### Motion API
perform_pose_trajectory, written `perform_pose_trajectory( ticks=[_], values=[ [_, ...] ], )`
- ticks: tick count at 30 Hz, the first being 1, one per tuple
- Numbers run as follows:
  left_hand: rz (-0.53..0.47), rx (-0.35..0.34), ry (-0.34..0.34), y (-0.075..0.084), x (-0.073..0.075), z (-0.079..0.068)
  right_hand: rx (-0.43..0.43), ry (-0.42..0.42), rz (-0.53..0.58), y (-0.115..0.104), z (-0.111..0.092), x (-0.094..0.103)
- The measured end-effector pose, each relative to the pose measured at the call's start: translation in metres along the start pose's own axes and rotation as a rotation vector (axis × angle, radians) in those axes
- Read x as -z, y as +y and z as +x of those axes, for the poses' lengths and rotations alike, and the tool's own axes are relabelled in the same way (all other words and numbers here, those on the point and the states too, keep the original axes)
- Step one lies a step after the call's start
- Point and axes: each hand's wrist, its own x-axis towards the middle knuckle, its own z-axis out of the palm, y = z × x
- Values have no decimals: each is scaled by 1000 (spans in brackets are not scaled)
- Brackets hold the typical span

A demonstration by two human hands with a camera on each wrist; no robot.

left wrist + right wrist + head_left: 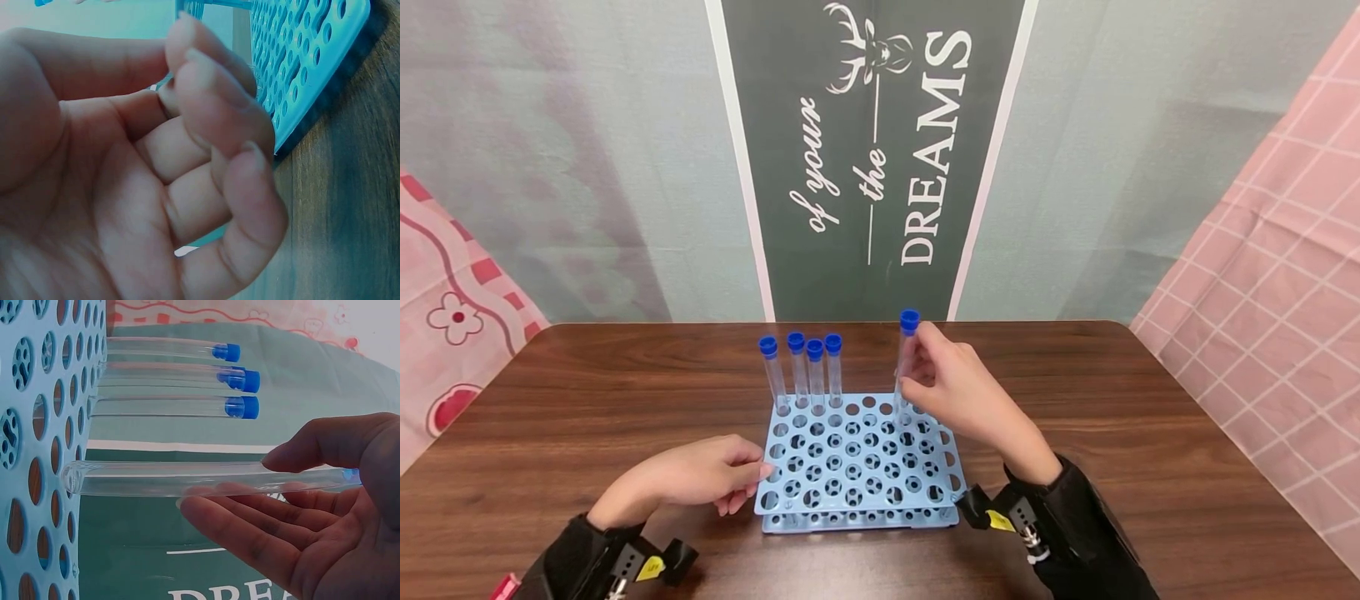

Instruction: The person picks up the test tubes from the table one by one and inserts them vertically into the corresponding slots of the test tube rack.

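A light blue test tube rack (pixel 862 450) sits on the wooden table, its top plate full of round holes. Clear test tubes with blue caps (pixel 815 350), several of them, stand in its far left holes, some leaning. With thumb and fingers my right hand (pixel 958 383) pinches another clear, blue-capped test tube (pixel 144 479) above the far right part of the rack. That tube's rounded bottom is right at the top plate. My left hand (pixel 703 475) holds the rack's left edge, fingers curled; in the left wrist view the fingers (pixel 219 106) partly hide the rack (pixel 287 56).
The brown wooden table (pixel 587 392) extends around the rack on both sides. Behind it hangs a grey-green cloth (pixel 1075 167) with white lettering. Pink patterned cloths (pixel 1262 333) hang at the left and right.
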Motion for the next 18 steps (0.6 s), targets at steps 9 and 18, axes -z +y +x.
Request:
perform_pose_trajectory(
  ticks=[9, 18],
  values=[
    [4, -3, 2, 0, 0, 0, 9, -33, 30, -3, 6, -3],
    [8, 0, 2, 1, 0, -1, 24, -48, 32, -2, 13, -8]
  ],
)
